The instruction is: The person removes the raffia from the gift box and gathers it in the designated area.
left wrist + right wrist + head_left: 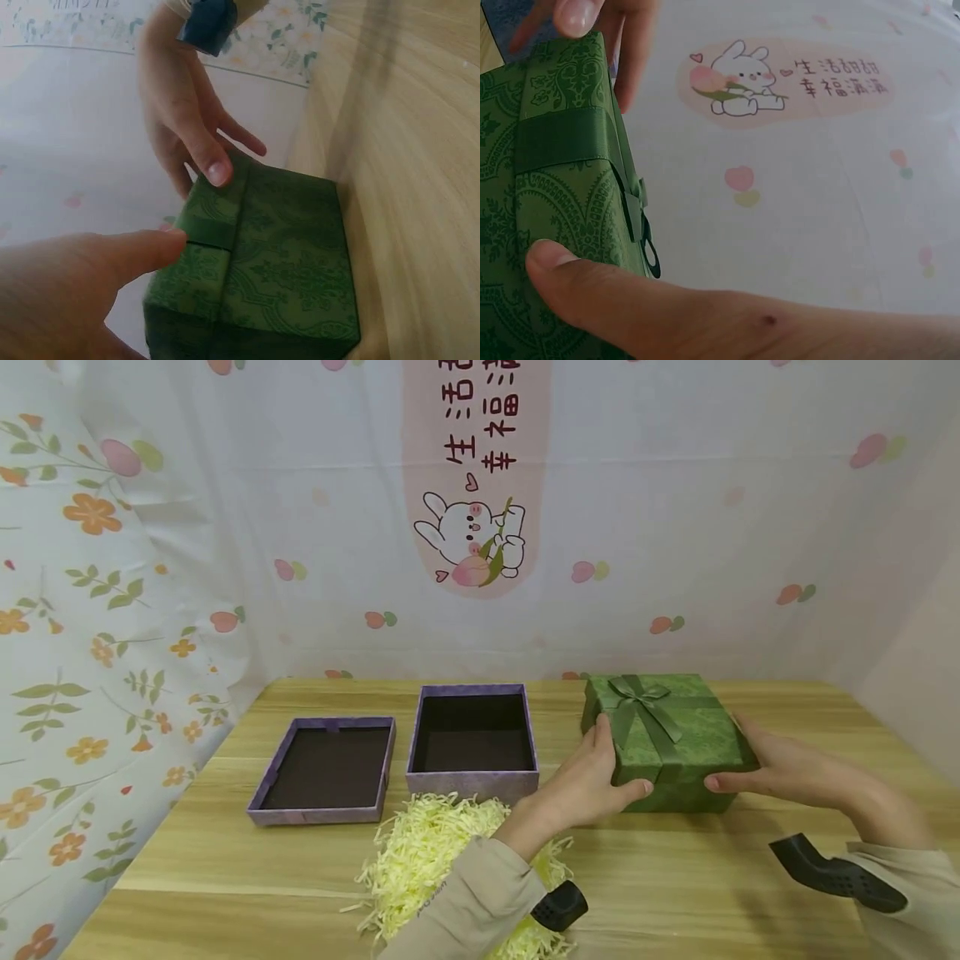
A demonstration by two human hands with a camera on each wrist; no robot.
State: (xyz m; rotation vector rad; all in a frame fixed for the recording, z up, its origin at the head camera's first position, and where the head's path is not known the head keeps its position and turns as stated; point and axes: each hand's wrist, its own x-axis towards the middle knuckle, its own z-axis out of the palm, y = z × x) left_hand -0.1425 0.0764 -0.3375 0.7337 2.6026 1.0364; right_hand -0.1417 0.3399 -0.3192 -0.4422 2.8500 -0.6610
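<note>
A green patterned gift box (686, 722) stands at the right of the table, its lid (562, 142) on and crossed by a green ribbon with a bow (640, 695). My left hand (577, 785) grips the box's left side, its thumb at the front face. On the opposite side my right hand (787, 768) holds the box, with the thumb on the front near the corner and the fingers along the side. In the left wrist view both thumbs lie at the lid's side band (206, 229).
To the left stands an open purple box (472, 785) with a dark inside. Beside it lies its shallow purple lid (315, 814), inside up. Pale yellow shredded paper (427, 852) is heaped in front, partly behind my left sleeve. A printed cloth (337, 527) hangs behind the table.
</note>
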